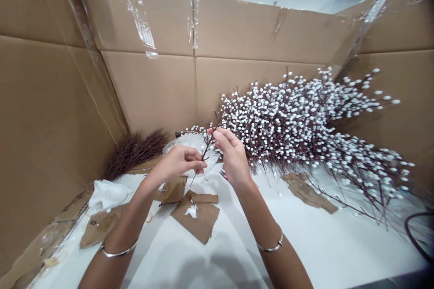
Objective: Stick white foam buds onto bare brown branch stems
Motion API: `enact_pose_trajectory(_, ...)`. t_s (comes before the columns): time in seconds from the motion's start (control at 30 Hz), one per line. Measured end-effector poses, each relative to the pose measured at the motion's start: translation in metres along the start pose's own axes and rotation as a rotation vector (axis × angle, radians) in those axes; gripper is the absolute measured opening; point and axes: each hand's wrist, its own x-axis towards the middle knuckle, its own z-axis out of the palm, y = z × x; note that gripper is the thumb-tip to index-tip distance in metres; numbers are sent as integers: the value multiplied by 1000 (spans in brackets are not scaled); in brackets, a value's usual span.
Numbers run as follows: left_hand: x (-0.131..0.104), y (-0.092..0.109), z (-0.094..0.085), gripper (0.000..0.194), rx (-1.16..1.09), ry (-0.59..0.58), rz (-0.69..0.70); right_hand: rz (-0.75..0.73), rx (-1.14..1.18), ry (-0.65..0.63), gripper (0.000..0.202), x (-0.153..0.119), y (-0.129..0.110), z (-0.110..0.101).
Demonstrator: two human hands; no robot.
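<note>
A thin dark brown twig (206,146) stands tilted between my two hands at the middle of the view. My left hand (187,160) pinches it low on the stem, and the stem's end shows below the fingers. Higher up, my right hand (230,151) has its thumb and fingers closed on the twig near its top. Behind the hands lies a clear plastic bag (212,162) with white beads. Directly beneath, a piece of brown cardboard (200,223) bears a white smear (191,211).
A large heap of white-berried branches (281,122) fills the back right. Bare brown twigs (135,151) lie at the back left, near white crumpled plastic (108,194). Cardboard walls (149,81) surround the white table (227,257). A dark cable (412,235) curves at far right.
</note>
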Motion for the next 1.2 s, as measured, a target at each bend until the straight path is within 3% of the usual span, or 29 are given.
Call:
enact_pose_trajectory(0.17,1,2,-4,24,37,2,43,-28,15,63,14,3,4,-4)
enact_pose_trajectory(0.27,7,-16,-23,36,150,169,10,-53,48,67,12,4,2,-6)
enact_pose_trajectory(0.37,20,-56,-41,38,502,350,-153,-69,71,62,10,5,1,-6)
enact_pose_trajectory(0.43,29,-90,-46,24,683,355,-293,-71,69,56,10,5,1,-6)
enact_pose_trajectory(0.6,46,-161,-34,6,699,228,-376,-81,54,56,11,5,1,-6)
enact_pose_trajectory(0.73,49,-193,-28,24,683,137,-370,-72,69,41,11,6,0,-6)
enact_pose_trajectory(0.83,50,-205,-31,34,661,108,-355,-60,48,14,13,6,1,-5)
enact_pose_trajectory(1.03,50,-210,-34,9,599,144,-303,-49,-4,-16,14,5,5,-3)
enact_pose_trajectory(1.2,48,-207,-31,11,531,164,-292,-20,55,-89,15,5,8,-3)
